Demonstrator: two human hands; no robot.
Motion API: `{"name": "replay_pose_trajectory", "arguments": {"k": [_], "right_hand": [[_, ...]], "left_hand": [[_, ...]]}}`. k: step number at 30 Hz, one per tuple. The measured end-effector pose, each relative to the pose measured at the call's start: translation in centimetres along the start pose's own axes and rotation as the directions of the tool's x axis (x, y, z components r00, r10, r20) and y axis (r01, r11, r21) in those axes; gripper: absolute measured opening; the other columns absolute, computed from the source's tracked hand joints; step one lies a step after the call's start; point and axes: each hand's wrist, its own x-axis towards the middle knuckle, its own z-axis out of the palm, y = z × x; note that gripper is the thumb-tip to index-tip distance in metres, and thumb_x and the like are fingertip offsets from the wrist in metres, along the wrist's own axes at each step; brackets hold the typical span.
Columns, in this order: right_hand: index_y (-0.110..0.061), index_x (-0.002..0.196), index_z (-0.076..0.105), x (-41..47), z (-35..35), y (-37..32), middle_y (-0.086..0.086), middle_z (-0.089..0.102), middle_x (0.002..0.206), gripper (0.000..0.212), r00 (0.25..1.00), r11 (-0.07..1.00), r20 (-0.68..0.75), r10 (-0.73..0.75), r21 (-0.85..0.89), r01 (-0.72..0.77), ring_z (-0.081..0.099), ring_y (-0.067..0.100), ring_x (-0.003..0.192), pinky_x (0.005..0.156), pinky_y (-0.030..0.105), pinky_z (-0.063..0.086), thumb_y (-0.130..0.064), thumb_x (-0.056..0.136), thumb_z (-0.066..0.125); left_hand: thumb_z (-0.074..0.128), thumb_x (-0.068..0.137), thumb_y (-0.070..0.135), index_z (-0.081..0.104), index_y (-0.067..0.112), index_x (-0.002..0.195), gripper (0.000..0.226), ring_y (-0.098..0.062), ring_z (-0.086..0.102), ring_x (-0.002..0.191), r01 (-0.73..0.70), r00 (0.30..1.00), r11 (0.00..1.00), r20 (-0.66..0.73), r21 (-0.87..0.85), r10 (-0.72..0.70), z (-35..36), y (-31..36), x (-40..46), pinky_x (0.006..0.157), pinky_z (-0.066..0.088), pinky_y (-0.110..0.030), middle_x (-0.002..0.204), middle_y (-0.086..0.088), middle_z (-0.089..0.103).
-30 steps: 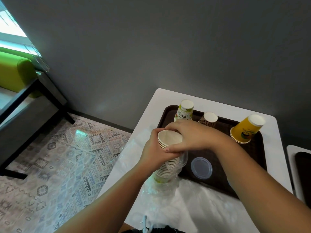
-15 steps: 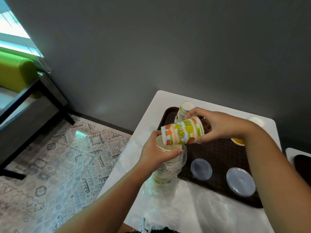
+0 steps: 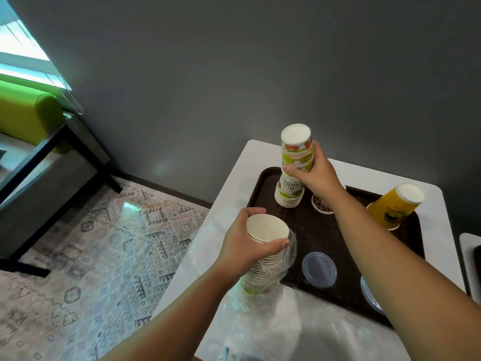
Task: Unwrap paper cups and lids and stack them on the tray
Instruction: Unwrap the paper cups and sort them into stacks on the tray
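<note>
Grey wall behind, patterned rug [image 3: 109, 246] on the floor at left, green seat [image 3: 28, 113] by the window. White tabletop [image 3: 234, 183] carries a dark brown tray [image 3: 320, 230].

Left hand [image 3: 244, 246] grips the top of a nested cup stack [image 3: 263, 259], mouths up, fingers curled round the rim, thumb on the near side. Stack's lower part sits in a clear plastic wrap [image 3: 263, 306] that trails over the tabletop just left of the tray's near edge.

Right hand [image 3: 312, 173] holds one printed cup [image 3: 296, 149] upside down, fingers and thumb wrapped round its lower wall. Cup sits directly over the fruit-print stack [image 3: 289, 194] at the tray's far-left corner, also inverted; cannot tell whether it has seated onto that stack or is just above it.

Rest of the tray:
- brown patterned cup [image 3: 321, 204] inverted, just right of the fruit-print stack, mostly hidden by the right forearm
- yellow cup [image 3: 393, 207] inverted and tilted, far right
- clear lid [image 3: 319, 268] flat near the tray's front edge
- second lid [image 3: 371, 295] to its right, partly under the forearm

Second white surface [image 3: 468, 256] with a dark tray edge shows at far right.
</note>
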Motion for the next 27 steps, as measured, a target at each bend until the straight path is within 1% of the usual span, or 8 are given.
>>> {"name": "replay_pose_trajectory", "arguments": {"k": [7,11,14,17,20,22,24,27], "right_hand": [[-0.021,0.129,0.041,2.2,1.0,2.6,-0.007,0.055,0.117,0.072,0.981,0.997,-0.18,0.069,0.047,-0.062,0.053,0.013,0.105,0.093,0.035,0.048,-0.019,0.07,0.082],[-0.025,0.131,0.04,2.5,1.5,3.4,-0.003,0.056,0.125,0.065,0.981,0.999,-0.192,-0.018,-0.042,0.01,0.052,0.014,0.111,0.093,0.032,0.047,-0.021,0.078,0.077],[-0.025,0.134,0.043,2.8,1.8,4.0,-0.002,0.056,0.13,0.054,0.984,0.984,-0.167,-0.062,-0.176,0.032,0.052,0.021,0.118,0.099,0.039,0.047,-0.02,0.086,0.068],[-0.027,0.143,0.03,2.8,1.8,3.5,-0.002,0.053,0.135,0.069,0.988,0.979,-0.147,-0.038,-0.206,0.007,0.051,0.025,0.121,0.101,0.04,0.045,-0.017,0.086,0.068],[-0.029,0.145,0.027,1.5,1.9,2.2,-0.001,0.047,0.139,0.077,0.975,0.962,-0.18,-0.132,-0.262,0.082,0.048,0.022,0.123,0.102,0.041,0.045,-0.021,0.083,0.071],[-0.029,0.14,0.036,-0.2,1.8,1.1,-0.005,0.049,0.134,0.068,0.981,0.975,-0.097,-0.168,-0.163,0.151,0.047,0.012,0.122,0.102,0.04,0.044,-0.031,0.082,0.071],[-0.024,0.134,0.046,-2.7,1.6,0.1,-0.008,0.052,0.132,0.061,0.983,0.992,0.139,-0.122,0.034,0.118,0.046,0.003,0.125,0.107,0.037,0.041,-0.046,0.08,0.066],[-0.018,0.135,0.045,-6.8,1.2,-0.3,-0.006,0.049,0.14,0.085,0.861,0.978,0.501,-0.091,0.207,-0.016,0.041,0.001,0.131,0.102,0.016,0.039,-0.067,0.068,0.066]], "left_hand": [[0.088,0.061,0.03,0.051,0.031,0.117,0.068,-0.002,0.054,0.105,0.001,1.0,1.0,0.006,0.006,-0.001,0.0,0.0,0.3,0.084,0.049,-0.018,0.115,0.019,0.055],[0.088,0.061,0.032,0.05,0.032,0.118,0.069,-0.004,0.053,0.106,0.009,1.0,1.0,0.016,0.011,-0.009,-0.1,-0.2,0.5,0.085,0.049,-0.019,0.117,0.018,0.054],[0.088,0.061,0.032,0.049,0.032,0.118,0.069,-0.004,0.052,0.107,0.011,1.0,1.0,0.017,0.016,-0.011,-0.2,-0.3,0.5,0.086,0.05,-0.019,0.117,0.019,0.053],[0.088,0.061,0.032,0.049,0.032,0.118,0.069,-0.001,0.052,0.105,0.003,1.0,1.0,0.015,0.026,-0.003,-0.2,-0.3,0.5,0.082,0.048,-0.014,0.115,0.021,0.053],[0.088,0.061,0.033,0.05,0.031,0.119,0.07,0.0,0.052,0.106,-0.009,1.0,0.999,0.012,0.034,0.009,-0.2,-0.3,0.4,0.081,0.046,-0.011,0.116,0.021,0.053],[0.088,0.061,0.031,0.051,0.03,0.118,0.069,-0.001,0.053,0.107,-0.023,1.0,0.999,0.003,0.025,0.022,-0.2,-0.3,0.3,0.082,0.046,-0.011,0.118,0.02,0.054],[0.088,0.061,0.03,0.051,0.029,0.118,0.068,0.0,0.054,0.107,-0.033,0.999,0.999,0.001,0.014,0.033,-0.2,-0.3,0.2,0.083,0.046,-0.01,0.118,0.02,0.055],[0.088,0.062,0.032,0.052,0.028,0.118,0.066,0.001,0.054,0.106,-0.05,0.999,0.999,-0.012,0.01,0.05,-0.1,-0.4,0.1,0.088,0.046,-0.016,0.116,0.017,0.058]]}}
